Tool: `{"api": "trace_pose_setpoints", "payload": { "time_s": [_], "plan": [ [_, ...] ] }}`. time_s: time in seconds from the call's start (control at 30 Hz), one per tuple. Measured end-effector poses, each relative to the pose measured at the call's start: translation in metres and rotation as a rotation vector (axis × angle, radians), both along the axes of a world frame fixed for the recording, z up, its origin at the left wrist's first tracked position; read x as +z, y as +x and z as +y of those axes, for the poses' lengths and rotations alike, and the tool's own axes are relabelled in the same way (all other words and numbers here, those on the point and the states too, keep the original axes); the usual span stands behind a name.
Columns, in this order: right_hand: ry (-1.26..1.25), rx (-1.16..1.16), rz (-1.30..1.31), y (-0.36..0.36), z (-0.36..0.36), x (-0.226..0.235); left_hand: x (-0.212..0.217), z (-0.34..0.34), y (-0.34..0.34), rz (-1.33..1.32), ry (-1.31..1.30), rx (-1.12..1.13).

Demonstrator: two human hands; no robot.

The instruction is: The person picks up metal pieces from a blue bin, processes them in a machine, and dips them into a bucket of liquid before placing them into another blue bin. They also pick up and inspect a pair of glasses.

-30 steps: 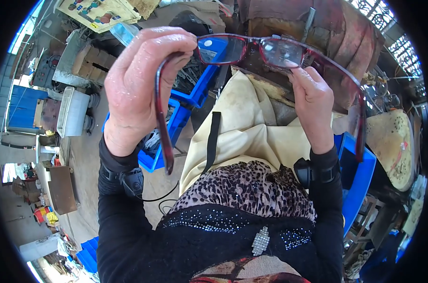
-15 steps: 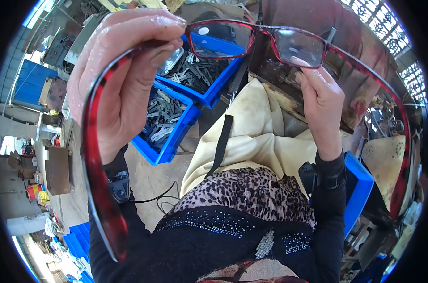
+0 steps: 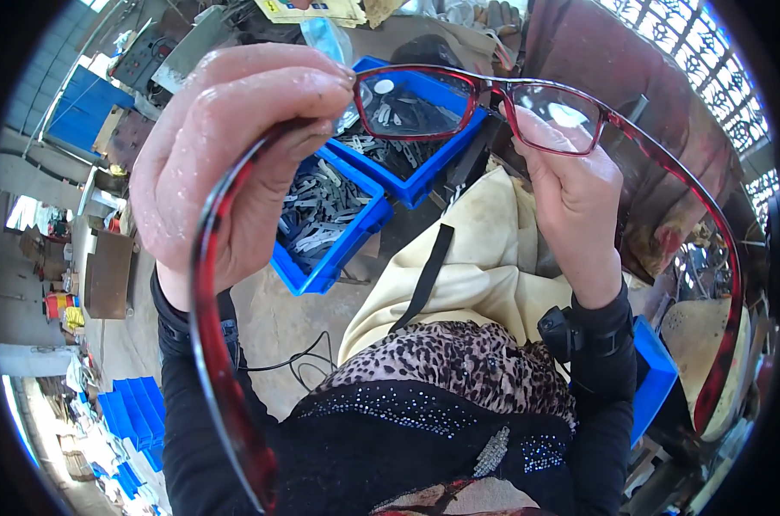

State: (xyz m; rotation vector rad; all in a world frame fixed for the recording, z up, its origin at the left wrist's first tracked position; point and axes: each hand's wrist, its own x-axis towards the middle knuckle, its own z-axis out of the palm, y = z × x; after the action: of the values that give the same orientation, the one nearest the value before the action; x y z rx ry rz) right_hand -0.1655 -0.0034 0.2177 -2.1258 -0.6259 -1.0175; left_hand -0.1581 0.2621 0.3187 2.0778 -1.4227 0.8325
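A pair of eyeglasses (image 3: 484, 84) with a red and black frame is held up close before me, its temples reaching back on both sides. My left hand (image 3: 222, 163) is wet and pinches the frame at the left hinge between thumb and fingers. Farther off, my right hand (image 3: 575, 189) has its fingers drawn together behind the right lens, partly seen through it. Whether those fingertips touch the lens or hold something cannot be made out. A cream apron (image 3: 467, 288) with a black strap covers my lap.
Beyond my left hand, two blue bins (image 3: 321, 282) hold many flat grey metal pieces (image 3: 325, 206). Another blue bin (image 3: 654, 378) is beside my right forearm. A reddish-brown draped sheet (image 3: 596, 60) rises at the far right. A black cable (image 3: 291, 365) loops by my left arm.
The eyeglasses and my left hand have shifted slightly right and lower in view. My right hand has moved up and left behind the right lens, toward the bridge.
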Motion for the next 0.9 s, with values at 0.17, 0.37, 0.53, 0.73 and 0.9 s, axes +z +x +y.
{"api": "trace_pose_setpoints", "payload": {
  "time_s": [0.17, 0.37, 0.53, 0.73, 0.9],
  "plan": [
    [-0.017, 0.022, 0.062, 0.001, 0.010, 0.005, -0.002, 0.002, -0.001, -0.016, -0.021, 0.024],
    [0.000, 0.048, 0.058, 0.006, 0.017, 0.005, -0.002, 0.005, 0.001, -0.027, -0.028, 0.009],
    [0.166, 0.172, 0.164, 0.008, 0.026, 0.003, 0.000, 0.008, 0.004, -0.079, -0.008, -0.007],
    [0.253, 0.241, 0.240, 0.008, 0.030, 0.005, 0.001, 0.012, 0.006, -0.099, 0.021, -0.004],
    [0.206, 0.222, 0.298, 0.005, 0.029, 0.005, 0.001, 0.012, 0.006, -0.095, 0.030, -0.012]
  ]
}}
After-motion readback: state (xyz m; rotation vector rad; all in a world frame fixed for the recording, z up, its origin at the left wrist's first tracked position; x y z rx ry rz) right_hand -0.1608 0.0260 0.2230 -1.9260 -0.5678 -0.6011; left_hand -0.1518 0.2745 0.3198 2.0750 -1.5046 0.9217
